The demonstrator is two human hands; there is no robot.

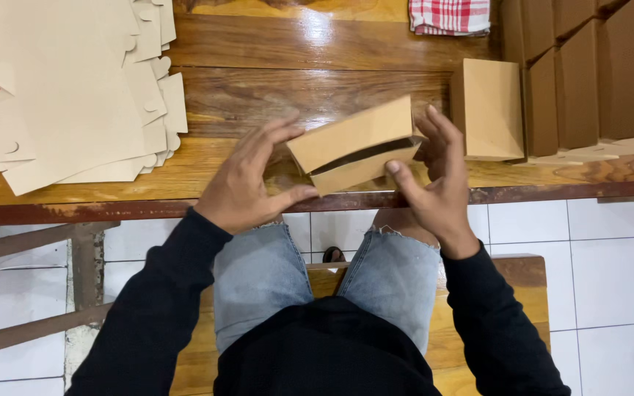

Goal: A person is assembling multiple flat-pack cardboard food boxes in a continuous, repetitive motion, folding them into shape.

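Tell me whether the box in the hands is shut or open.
Open: the box shows a dark gap under its lid along the front edge. Left hand and right hand hold its ends.

A small brown cardboard box (357,144), part-folded with one flap ajar, tilts up toward two o'clock above the table's near edge.

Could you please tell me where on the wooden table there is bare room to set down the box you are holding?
Bare wood lies between the stack of flat blanks and the finished box, behind the held box, up to the checked cloth. The right end is crowded with rows of boxes.
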